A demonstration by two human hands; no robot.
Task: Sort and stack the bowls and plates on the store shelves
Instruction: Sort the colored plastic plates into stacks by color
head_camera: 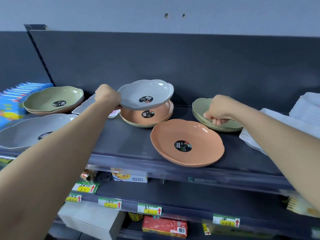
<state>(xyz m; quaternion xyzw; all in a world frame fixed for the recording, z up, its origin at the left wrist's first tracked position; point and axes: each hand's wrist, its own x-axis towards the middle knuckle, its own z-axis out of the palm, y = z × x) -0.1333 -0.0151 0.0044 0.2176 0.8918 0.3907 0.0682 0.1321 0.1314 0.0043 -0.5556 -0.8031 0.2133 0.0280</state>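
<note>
**Both hands on plates at the top shelf**

The left hand (108, 96) is curled round the left rim of a grey plate (146, 93), knuckles on top and fingertips showing under the edge. The plate is held over an orange stack (147, 116), its left side lifted clear. Whether its right edge touches the stack cannot be told. That stack sits in a ribbed beige plate (138, 124), far back in the middle of the shelf (128, 144).

The right hand (220, 110) is closed in a fist on the near rim of a green stack (199, 103), fingers hooked over the edge. This stack stands far right on the same shelf, flat on its surface.

Just near of both stacks, between them, a single orange plate (187, 135) lies face up close to the shelf's front edge, apart from both hands.

To the left, a green plate (52, 97) rests in an orange one at the far side. A second grey plate (26, 129) lies nearer, partly behind the left forearm. A white tray (83, 105) lies between the green plate and the left hand. Blue packs (13, 101) stand at the far left.

On the right, white trays (308, 104) are piled beyond the green stack.

Below, price tags (149, 209) line the lower shelf edges, and a red box (164, 226) lies underneath.
</note>
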